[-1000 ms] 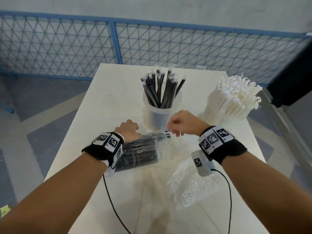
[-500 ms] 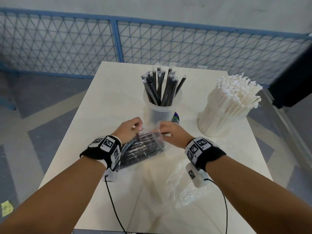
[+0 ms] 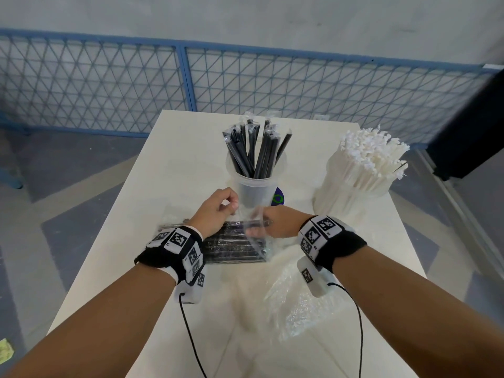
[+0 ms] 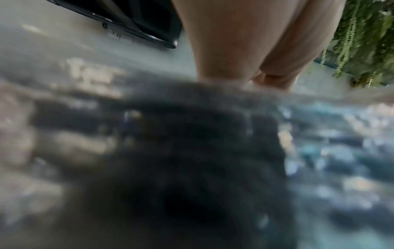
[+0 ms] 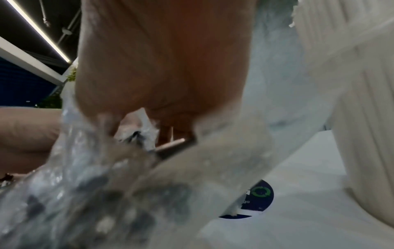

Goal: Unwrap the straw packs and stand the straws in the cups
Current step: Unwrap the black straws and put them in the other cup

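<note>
A clear plastic pack of black straws [image 3: 231, 246] lies flat on the white table [image 3: 169, 165], between my two hands. My left hand [image 3: 218, 208] pinches the clear wrap at the pack's far edge. My right hand [image 3: 272, 225] grips the wrap at the pack's right end; the right wrist view shows its fingers [image 5: 166, 131] curled in the crinkled film [image 5: 85, 168]. Behind the hands stands a clear cup [image 3: 256, 192] with several black wrapped straws [image 3: 253, 151]. To the right, a second cup [image 3: 351, 197] is packed with white straws [image 3: 373, 151]. The left wrist view is blurred.
Empty crumpled clear wrap [image 3: 294, 304] lies on the table under my right forearm. A dark round sticker [image 3: 278, 199] sits between the two cups. A blue mesh fence [image 3: 188, 77] runs behind the table. Cables hang from both wristbands.
My right hand has moved left and down from beside the cup onto the pack's end. My left hand has shifted forward to the wrap's far edge. The pack has turned slightly.
</note>
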`<state>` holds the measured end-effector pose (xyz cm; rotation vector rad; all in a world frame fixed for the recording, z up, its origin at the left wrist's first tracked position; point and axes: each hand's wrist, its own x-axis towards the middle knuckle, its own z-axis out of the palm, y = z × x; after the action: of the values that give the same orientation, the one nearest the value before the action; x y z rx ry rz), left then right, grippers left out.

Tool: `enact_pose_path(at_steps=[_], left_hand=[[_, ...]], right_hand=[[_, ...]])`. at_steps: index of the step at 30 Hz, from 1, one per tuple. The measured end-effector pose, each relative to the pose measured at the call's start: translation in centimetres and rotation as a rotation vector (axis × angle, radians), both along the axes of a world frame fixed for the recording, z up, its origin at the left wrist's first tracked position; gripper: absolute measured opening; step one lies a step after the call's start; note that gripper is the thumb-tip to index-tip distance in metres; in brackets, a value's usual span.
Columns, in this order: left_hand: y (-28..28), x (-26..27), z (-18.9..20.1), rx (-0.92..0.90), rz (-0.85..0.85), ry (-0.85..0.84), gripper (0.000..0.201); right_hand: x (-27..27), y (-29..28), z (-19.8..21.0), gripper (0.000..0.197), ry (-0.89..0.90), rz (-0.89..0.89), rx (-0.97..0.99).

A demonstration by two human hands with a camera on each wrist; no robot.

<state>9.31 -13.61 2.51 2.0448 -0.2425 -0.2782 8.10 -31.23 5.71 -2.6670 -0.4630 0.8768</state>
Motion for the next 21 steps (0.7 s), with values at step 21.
enact_pose_path(at_steps=[21], left_hand=[[-0.5, -1.0, 1.3, 0.069, -0.105, 0.080, 0.019]], right_hand=[[-0.1, -1.4, 2.4, 0.037, 0.089, 0.110, 0.275]])
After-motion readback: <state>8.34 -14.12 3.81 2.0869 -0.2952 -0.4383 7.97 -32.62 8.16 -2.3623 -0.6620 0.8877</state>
